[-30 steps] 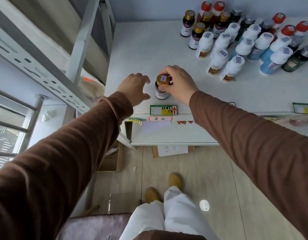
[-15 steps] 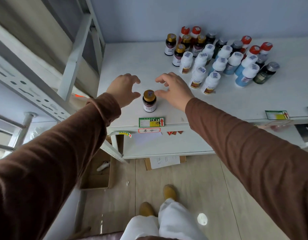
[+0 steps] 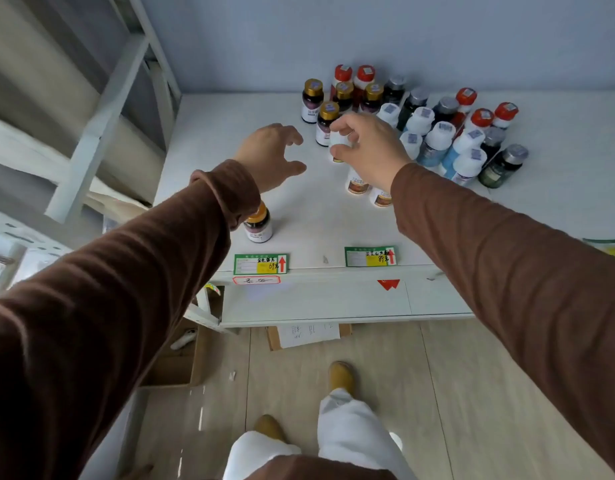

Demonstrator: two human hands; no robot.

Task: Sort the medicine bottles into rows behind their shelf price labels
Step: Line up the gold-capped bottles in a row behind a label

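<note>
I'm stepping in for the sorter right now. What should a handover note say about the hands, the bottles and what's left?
Left hand: open, fingers spread, above the shelf, holding nothing.
Right hand: fingers closing round a white-capped bottle at the cluster's near edge; whether it is lifted cannot be told.
Done: one gold-capped bottle stands behind the left price label.
Left: nothing stands right behind the second price label; two white bottles stand further back. The mixed cluster at the back is unsorted.
</note>
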